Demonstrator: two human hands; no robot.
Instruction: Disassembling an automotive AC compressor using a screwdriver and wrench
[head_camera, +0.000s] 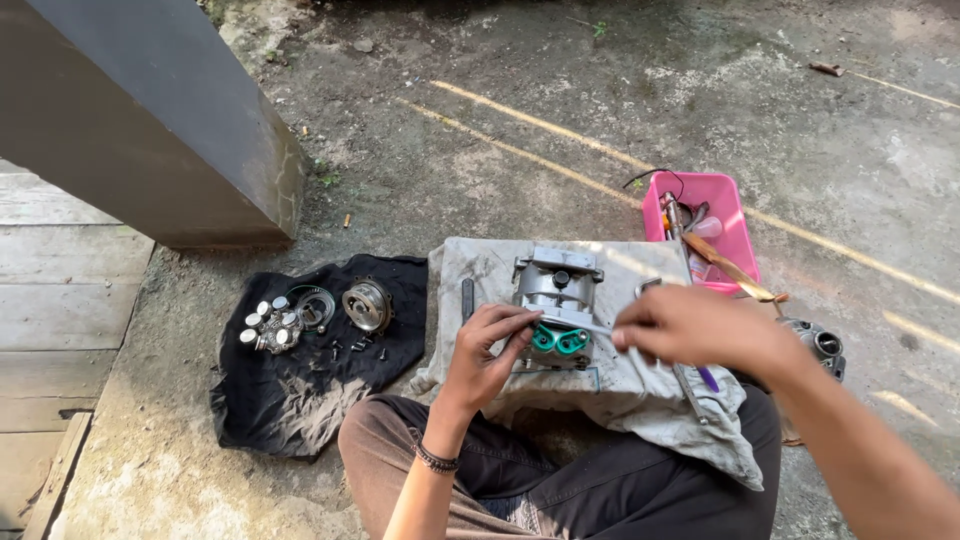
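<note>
Grey cast metal made up the compressor body (556, 290), which sat on a pale, stained cloth (480, 275) spread over the seated person's lap and the concrete ground (520, 130). Two green ring seals (560, 341) showed at its near end. The left hand (487, 352) rested against that end, fingers curled around the housing's edge just beside the green rings. The right hand (690, 328) was closed on a thin metal tool (592, 325), its tip reaching to the green seals.

A black cloth (300, 390) lay to the left on the ground, holding a round pulley plate (366, 305), a ring (316, 306), a cluster of pistons (270, 325) and several small bolts (352, 348). A pink plastic tray (735, 215) with tools stood beyond the right hand, and another metal part (822, 345) lay just behind the right wrist.
</note>
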